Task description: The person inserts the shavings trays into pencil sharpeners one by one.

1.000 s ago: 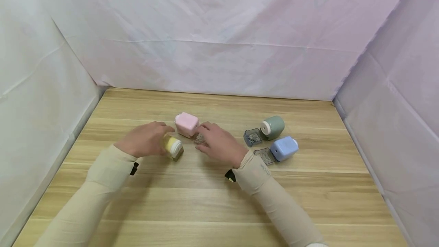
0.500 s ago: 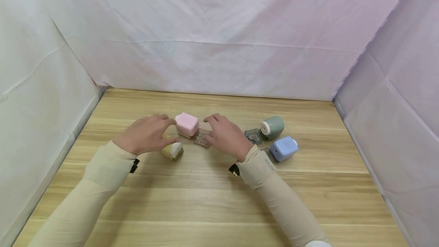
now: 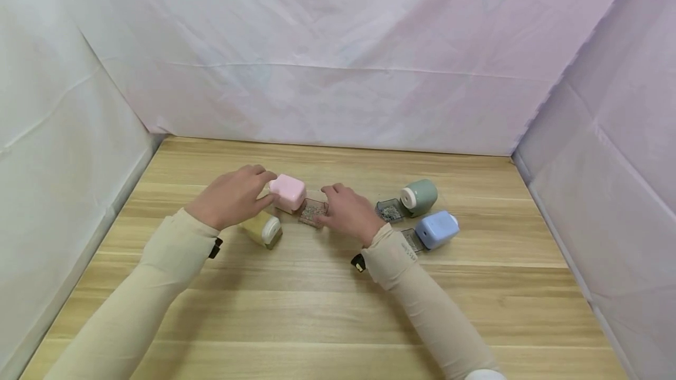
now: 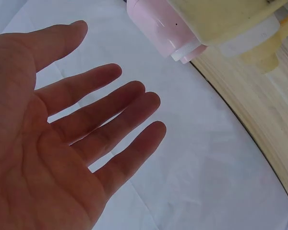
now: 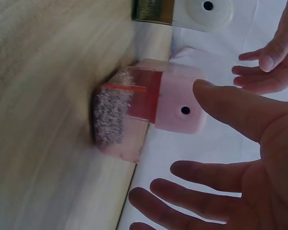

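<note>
A pink pencil sharpener [image 3: 288,192] stands with its clear drawer [image 3: 313,212] pulled out, pencil shavings [image 5: 111,115] inside. My left hand [image 3: 235,195] hovers at its left end, fingers spread and slightly bent; the left wrist view shows the palm with nothing in it. Just below that hand is a yellow pencil sharpener [image 3: 262,228] with a white round front. My right hand [image 3: 350,211] is to the right of the pulled-out drawer, thumb and fingers apart around its right end. In the right wrist view, these fingers hold nothing.
To the right stand a green pencil sharpener [image 3: 422,196] and a blue one [image 3: 438,228]. Each has a pulled-out drawer of shavings beside it, the green one's drawer [image 3: 389,211] close to my right hand. White cloth [image 3: 338,104] hangs behind the wooden table [image 3: 317,309].
My left hand has left the yellow sharpener and moved up to the pink one's left end. The right hand has drawn back rightward, uncovering the pink sharpener's drawer, then lowered slightly.
</note>
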Motion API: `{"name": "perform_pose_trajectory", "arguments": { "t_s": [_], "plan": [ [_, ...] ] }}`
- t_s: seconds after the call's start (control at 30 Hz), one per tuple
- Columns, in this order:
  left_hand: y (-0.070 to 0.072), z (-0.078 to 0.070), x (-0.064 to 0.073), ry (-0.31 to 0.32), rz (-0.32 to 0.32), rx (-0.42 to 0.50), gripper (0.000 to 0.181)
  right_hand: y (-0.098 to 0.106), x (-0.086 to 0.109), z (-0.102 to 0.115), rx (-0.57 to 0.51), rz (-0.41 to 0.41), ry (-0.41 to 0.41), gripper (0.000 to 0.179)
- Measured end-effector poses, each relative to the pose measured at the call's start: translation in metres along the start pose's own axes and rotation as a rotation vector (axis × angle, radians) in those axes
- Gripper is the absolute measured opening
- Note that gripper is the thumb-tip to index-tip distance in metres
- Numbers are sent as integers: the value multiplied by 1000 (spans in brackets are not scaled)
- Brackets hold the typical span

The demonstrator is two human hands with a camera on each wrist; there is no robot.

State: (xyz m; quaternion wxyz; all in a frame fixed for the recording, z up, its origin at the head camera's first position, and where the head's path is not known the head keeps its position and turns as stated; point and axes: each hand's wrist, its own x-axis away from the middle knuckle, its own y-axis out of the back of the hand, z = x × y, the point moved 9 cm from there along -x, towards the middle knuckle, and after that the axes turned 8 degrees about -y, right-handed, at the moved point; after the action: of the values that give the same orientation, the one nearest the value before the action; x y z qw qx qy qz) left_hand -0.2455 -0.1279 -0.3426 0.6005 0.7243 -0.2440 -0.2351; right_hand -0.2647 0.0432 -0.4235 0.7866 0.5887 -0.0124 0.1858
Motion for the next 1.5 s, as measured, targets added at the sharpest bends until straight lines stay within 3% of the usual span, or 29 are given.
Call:
{"name": "perform_pose_trajectory", "arguments": {
  "t_s": [0.23, 0.47, 0.8, 1.5],
  "plan": [
    [-2, -1, -1, -5, 9, -1, 42, -16, -3, 0, 20, 28, 14, 69],
    [-3, 1, -2, -10, 7, 1, 43, -20, -8, 0, 11, 17, -4, 53],
    [-4, 7, -9, -10, 11, 22, 42, -24, -11, -2, -22, 12, -25, 47],
    [-15, 43, -31, 71, 201, 142, 71, -29, -8, -9, -107, -4, -58, 60]
  ]
}}
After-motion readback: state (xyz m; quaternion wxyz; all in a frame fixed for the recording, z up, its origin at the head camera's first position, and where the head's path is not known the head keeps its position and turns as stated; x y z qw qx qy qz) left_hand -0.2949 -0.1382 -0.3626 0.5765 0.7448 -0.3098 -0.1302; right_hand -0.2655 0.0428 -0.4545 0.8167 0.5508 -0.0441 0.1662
